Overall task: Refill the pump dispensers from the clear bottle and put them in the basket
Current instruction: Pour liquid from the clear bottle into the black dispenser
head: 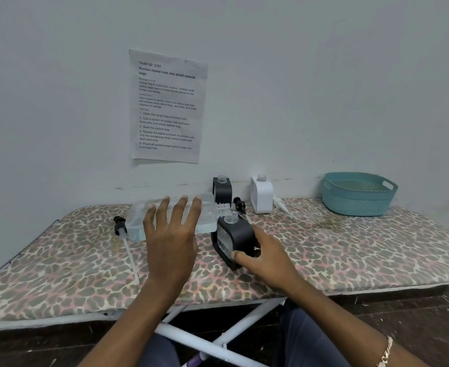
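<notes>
On leopard-print padding (350, 247), clear bottle (210, 213), squarish black dispenser (240, 235)

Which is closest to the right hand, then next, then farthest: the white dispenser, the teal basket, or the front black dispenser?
1. The front black dispenser, gripped in the right hand itself.
2. The white dispenser, behind it by the wall.
3. The teal basket, far off to the right.
</notes>
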Tool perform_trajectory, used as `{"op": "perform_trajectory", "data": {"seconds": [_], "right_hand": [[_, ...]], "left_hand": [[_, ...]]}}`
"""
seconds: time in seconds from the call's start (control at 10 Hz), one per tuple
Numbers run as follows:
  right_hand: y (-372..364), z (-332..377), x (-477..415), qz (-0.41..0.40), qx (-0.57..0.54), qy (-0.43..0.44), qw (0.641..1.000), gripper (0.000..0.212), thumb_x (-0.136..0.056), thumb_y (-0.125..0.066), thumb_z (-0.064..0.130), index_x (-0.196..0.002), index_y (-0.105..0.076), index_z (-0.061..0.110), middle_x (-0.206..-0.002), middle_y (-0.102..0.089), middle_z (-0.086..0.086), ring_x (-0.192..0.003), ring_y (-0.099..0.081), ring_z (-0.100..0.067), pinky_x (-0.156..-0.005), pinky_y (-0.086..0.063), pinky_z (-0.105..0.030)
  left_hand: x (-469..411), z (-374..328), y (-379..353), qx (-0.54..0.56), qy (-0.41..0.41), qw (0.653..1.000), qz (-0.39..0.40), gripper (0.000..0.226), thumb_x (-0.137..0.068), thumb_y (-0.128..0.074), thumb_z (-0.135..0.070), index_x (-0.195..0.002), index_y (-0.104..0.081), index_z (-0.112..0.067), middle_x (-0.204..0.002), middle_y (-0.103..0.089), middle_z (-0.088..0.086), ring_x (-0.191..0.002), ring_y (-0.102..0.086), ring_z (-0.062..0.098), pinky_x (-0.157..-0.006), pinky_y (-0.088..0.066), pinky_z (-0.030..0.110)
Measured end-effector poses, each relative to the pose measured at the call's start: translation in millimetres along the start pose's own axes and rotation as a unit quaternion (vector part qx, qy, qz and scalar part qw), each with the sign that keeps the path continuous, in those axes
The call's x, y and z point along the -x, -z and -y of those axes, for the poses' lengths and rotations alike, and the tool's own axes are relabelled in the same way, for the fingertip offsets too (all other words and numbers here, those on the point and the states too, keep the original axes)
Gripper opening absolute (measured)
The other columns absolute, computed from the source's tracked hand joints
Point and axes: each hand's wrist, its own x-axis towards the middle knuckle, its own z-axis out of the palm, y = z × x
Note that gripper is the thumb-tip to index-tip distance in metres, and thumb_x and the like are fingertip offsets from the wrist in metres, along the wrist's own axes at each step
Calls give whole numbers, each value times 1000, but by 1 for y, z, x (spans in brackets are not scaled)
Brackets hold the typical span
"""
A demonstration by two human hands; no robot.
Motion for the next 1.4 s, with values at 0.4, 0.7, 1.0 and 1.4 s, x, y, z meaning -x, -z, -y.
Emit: {"op": "perform_trajectory", "data": {"seconds": [0.4, 0.7, 1.0, 1.4], "right_hand": [[0, 0, -1, -2, 7, 0, 1000, 42, -87, -77, 34, -123, -56, 40, -106, -71, 19, -95, -65, 6, -78, -53, -15], [0, 2, 0, -1, 0, 1, 1000, 43, -87, -77, 31, -124, -58, 39, -106, -72, 21, -95, -65, 6, -76, -50, -11], [1, 1, 0, 1, -3, 0, 1000, 43, -86, -78, 30, -123, -58, 37, -104, -72, 19, -93, -66, 4, -74, -51, -11], [0, 1, 0, 2, 0, 1, 1000, 42, -88, -77, 31, -125, -58, 35, -106, -72, 18, -95, -65, 6, -74, -49, -9]], "left_hand": [[0, 0, 0, 2, 1, 1000, 5, 81, -71, -75, 11, -146, -59, -16, -141, -65, 13, -138, -52, 45, -114, -36, 65], [-1, -1, 1, 3, 2, 1000, 4, 80, -71, -74, 12, -145, -60, -16, -141, -65, 14, -137, -53, 46, -112, -37, 65], [-1, -1, 0, -2, 2, 1000, 5, 80, -71, -73, 11, -145, -60, -17, -141, -65, 13, -137, -53, 46, -113, -37, 65], [-1, -1, 2, 0, 3, 1000, 1, 79, -72, -75, 11, -145, -60, -17, -141, -65, 13, -137, -53, 45, -113, -37, 64]]}}
